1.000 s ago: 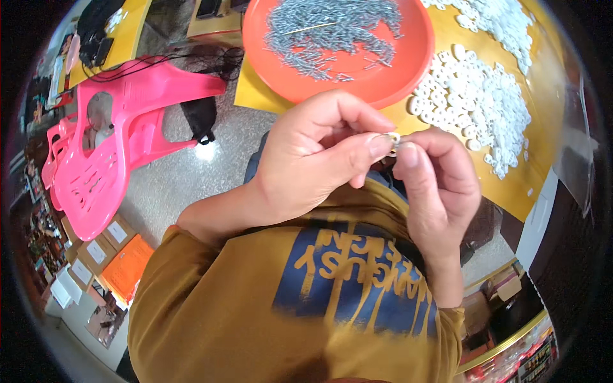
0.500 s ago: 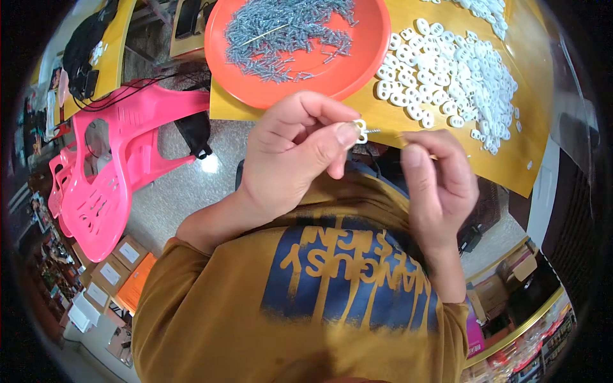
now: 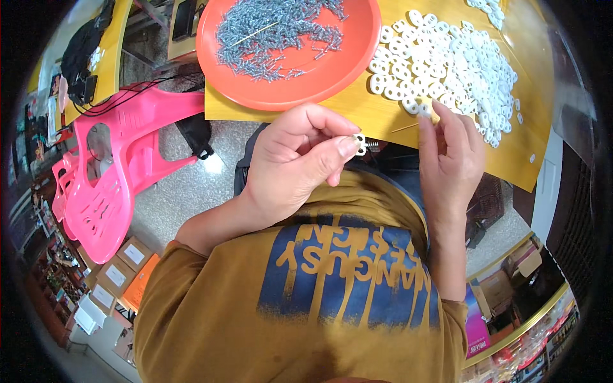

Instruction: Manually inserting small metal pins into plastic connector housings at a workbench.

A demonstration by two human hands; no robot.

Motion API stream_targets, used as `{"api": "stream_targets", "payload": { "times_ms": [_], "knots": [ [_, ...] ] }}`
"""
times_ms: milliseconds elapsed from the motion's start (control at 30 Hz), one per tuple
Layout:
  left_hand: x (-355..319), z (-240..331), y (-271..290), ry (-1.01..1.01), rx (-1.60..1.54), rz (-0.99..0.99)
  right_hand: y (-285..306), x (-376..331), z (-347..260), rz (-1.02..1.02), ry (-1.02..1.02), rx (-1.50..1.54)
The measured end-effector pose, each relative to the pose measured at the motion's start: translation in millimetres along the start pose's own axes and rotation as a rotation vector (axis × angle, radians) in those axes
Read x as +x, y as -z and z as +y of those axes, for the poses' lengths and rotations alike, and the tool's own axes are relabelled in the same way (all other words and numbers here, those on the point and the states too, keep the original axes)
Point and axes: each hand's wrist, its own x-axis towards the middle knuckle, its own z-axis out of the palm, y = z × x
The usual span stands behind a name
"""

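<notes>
My left hand (image 3: 297, 156) pinches a small white two-hole plastic piece (image 3: 361, 145) between thumb and forefinger, over my lap. From its right side sticks out a short ridged metal piece (image 3: 372, 145), a spring or screw; I cannot tell which. My right hand (image 3: 452, 147) is raised at the table's near edge, thumb and forefinger close together. A thin light-coloured stick (image 3: 402, 128) juts left from its thumb. Just beyond those fingertips lies another white two-hole piece (image 3: 424, 110), at the near side of the pile (image 3: 447, 64).
On the yellow table (image 3: 236, 113) stands a red basin (image 3: 345, 76) holding many ridged metal pieces (image 3: 268, 38) and a thin stick. A pink plastic chair (image 3: 105, 204) is at the left, with black cables above it. Cardboard boxes (image 3: 118, 277) sit lower left.
My right hand has moved up and right, away from the left hand, to the near side of the white pile. My left hand stays nearly in place with its white piece.
</notes>
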Motion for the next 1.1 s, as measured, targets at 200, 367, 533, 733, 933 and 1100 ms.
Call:
{"api": "stream_targets", "payload": {
  "times_ms": [200,367,533,733,933,1100],
  "knots": [
    [-1.9,-0.4,1.8,0.018,-0.003,-0.011,-4.4,1.5,3.2,-0.022,0.061,-0.056],
    [-1.0,0.6,1.4,0.018,-0.022,-0.005,-5.0,2.6,2.2,-0.056,0.037,-0.039],
    [-1.0,1.4,0.2,0.023,-0.047,-0.025,-4.9,-2.5,-2.0,-0.059,-0.114,0.105],
    [-0.1,6.9,-7.4,0.023,-0.026,0.045,16.5,-1.8,-16.8,-0.072,-0.651,1.047],
    [4.3,18.4,-22.9,-0.016,-0.048,-0.037,31.5,-7.8,-19.7,-0.346,-0.647,1.729],
    [7.7,23.0,-29.3,0.044,-0.102,-0.120,32.2,-9.9,-24.3,-0.399,-0.579,1.751]
  ]
}}
